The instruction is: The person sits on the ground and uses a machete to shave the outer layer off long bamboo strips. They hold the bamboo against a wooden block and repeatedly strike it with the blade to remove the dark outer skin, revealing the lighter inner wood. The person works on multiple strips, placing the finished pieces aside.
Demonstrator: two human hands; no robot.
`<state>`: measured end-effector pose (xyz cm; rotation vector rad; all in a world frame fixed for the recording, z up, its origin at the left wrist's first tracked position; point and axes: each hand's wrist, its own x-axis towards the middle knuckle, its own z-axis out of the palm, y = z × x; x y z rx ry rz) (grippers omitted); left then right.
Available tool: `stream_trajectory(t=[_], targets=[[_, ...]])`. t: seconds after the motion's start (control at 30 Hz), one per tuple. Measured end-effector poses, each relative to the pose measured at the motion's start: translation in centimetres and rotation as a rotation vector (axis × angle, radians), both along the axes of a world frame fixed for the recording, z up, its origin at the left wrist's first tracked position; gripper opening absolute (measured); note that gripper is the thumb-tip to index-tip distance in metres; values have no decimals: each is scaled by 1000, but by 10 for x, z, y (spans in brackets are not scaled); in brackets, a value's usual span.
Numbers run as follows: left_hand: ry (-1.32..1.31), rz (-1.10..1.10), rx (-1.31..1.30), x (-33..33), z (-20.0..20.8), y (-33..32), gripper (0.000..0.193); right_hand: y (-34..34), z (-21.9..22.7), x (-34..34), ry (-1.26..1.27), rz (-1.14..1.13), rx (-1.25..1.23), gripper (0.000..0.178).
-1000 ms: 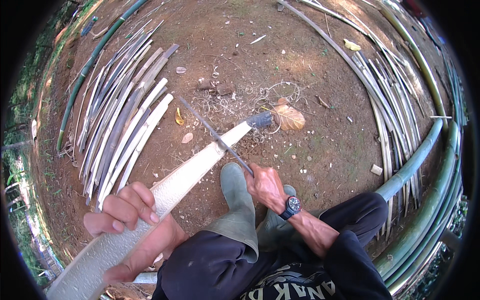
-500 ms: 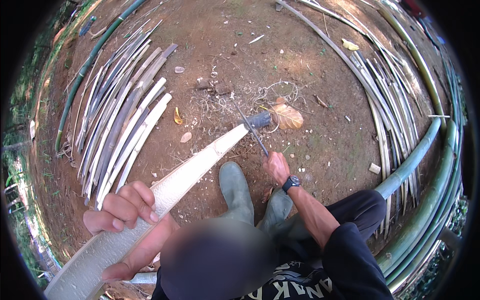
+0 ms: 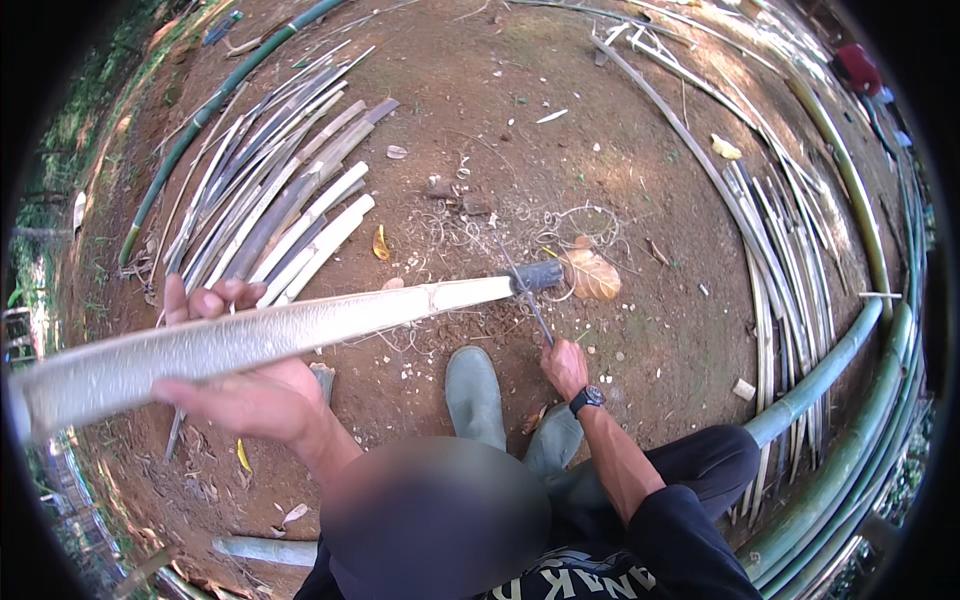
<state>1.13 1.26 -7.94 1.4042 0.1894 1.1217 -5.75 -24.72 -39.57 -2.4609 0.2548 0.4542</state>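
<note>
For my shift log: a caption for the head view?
Left hand holds a bamboo slat; right hand sets a blade at its tip.

bamboo slat (image 3: pixel 300 335) between strip piles (image 3: pixel 270 205)

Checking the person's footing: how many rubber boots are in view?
2. One green boot stands on the dirt below the split bamboo piece; the second boot is just right of it, under the right hand, partly hidden by the forearm.

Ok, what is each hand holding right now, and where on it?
The left hand grips the pale split bamboo slat around its middle. The right hand holds a long knife by its handle end.
</note>
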Motion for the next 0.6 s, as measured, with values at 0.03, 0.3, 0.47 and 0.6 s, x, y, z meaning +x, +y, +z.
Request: stream_trajectory(t=[0.03,0.3,0.47,0.6], targets=[[33,0,-105,2,-1,9,78,1,-2,1,-1,-12,-3,34],[-48,-19,-458,4,-10,114,30,3,-8,-4,-54,-23,-65,41],[31,-91,-411,-13,-6,149,25,-6,-18,-3,-90,16,15,39],[139,-39,-361,-37,3,167,23,-16,-12,-5,193,-149,465,40]])
